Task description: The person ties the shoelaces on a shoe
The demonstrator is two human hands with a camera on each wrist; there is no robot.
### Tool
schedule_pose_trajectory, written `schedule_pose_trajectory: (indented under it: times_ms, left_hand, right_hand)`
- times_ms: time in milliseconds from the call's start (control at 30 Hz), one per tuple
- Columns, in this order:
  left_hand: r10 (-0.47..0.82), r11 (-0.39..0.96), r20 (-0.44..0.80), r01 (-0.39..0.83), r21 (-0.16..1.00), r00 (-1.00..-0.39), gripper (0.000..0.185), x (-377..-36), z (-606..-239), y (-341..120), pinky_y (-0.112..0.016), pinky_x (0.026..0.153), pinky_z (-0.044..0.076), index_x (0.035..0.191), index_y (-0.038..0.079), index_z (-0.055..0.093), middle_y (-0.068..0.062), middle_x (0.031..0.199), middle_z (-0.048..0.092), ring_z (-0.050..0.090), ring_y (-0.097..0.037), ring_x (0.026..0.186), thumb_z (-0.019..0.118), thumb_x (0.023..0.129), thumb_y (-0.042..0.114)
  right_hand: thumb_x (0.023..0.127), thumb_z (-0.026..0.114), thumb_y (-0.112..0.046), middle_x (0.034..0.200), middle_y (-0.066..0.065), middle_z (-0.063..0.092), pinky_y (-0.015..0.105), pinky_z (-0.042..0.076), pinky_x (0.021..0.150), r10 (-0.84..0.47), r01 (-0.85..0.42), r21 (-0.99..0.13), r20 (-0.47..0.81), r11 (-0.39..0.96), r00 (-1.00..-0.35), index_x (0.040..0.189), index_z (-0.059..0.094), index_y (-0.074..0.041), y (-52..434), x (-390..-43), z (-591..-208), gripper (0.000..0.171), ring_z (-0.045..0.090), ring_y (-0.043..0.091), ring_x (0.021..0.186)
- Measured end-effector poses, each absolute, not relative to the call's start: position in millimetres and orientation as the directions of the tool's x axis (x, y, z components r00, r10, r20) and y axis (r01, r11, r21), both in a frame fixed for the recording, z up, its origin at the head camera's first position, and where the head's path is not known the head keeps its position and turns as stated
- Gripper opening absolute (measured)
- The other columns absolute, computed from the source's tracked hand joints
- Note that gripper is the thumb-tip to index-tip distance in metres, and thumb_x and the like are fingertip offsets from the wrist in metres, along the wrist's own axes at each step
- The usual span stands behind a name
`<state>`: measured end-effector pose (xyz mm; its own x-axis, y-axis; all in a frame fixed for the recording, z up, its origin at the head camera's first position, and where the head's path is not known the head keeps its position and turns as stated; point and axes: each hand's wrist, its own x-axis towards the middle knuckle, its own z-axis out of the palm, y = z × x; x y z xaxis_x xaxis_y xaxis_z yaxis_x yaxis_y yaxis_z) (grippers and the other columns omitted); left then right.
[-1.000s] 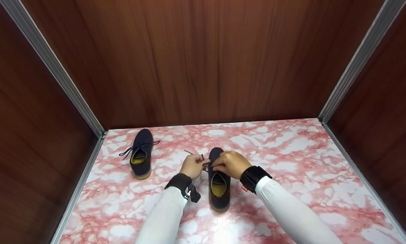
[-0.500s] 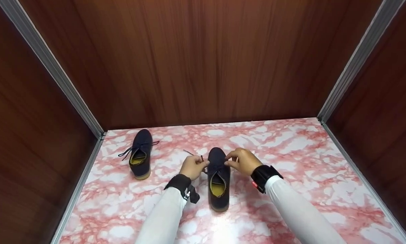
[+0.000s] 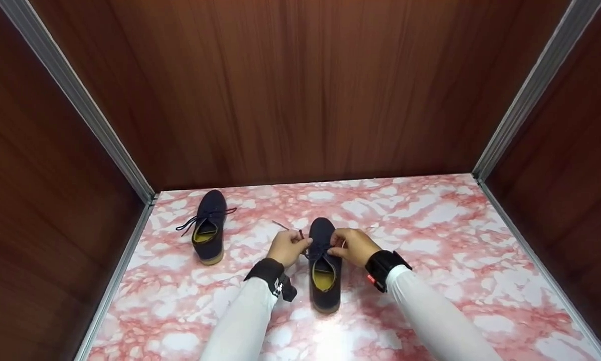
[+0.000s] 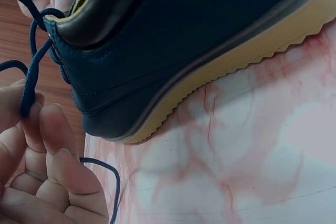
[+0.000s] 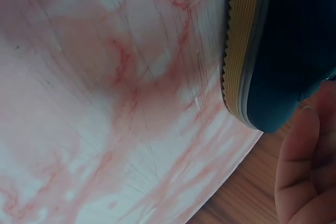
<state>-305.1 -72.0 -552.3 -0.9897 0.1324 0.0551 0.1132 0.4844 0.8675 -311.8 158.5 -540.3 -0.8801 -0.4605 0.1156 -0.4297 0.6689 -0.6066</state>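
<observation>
Blue laces (image 4: 31, 80) are being pinched by the left hand (image 3: 286, 247); the right hand (image 3: 353, 245) is coming back in, pinching them over the shoe (image 3: 324, 281).

White sleeves (image 3: 431, 311), black wrist straps (image 3: 383, 267), perhaps cameras.

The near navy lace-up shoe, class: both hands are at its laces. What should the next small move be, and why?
Probably draw the two lace ends apart, snugging the crossing. The left hand pinches one dark blue lace, the right hand pinches at the other side, and the lacing on the navy shoe with the tan ridged sole looks loose, with no bow visible.
</observation>
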Motion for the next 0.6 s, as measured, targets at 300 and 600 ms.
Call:
schedule_pose_trajectory:
  times_ms: [300,600]
  left_hand:
    - [0.136,0.478,0.055,0.114,0.871,-0.989,0.029,-305.7,-552.1,-71.1,-0.022,0.058,0.036,0.072,0.003,0.065,0.012,0.059,0.049,0.044,-0.006,0.055,0.074,0.096,0.018]
    - [0.14,0.482,0.046,0.108,0.869,-0.989,0.03,-305.5,-552.2,-71.7,-0.022,0.058,0.035,0.071,0.006,0.063,0.012,0.059,0.046,0.043,-0.006,0.056,0.073,0.096,0.018]
  right_hand:
    - [0.09,0.081,-0.013,0.081,0.005,0.071,0.021,0.048,0.066,-0.472,-0.419,-0.663,0.111,0.62,-0.875,0.087,0.069,-0.007,156.0,-311.1,-542.7,0.014,0.057,0.005,0.071]
    - [0.092,0.079,-0.011,0.084,0.007,0.072,0.021,0.048,0.068,-0.512,-0.438,-0.665,0.097,0.605,-0.854,0.091,0.07,-0.006,156.8,-312.4,-543.9,0.011,0.058,0.006,0.074]
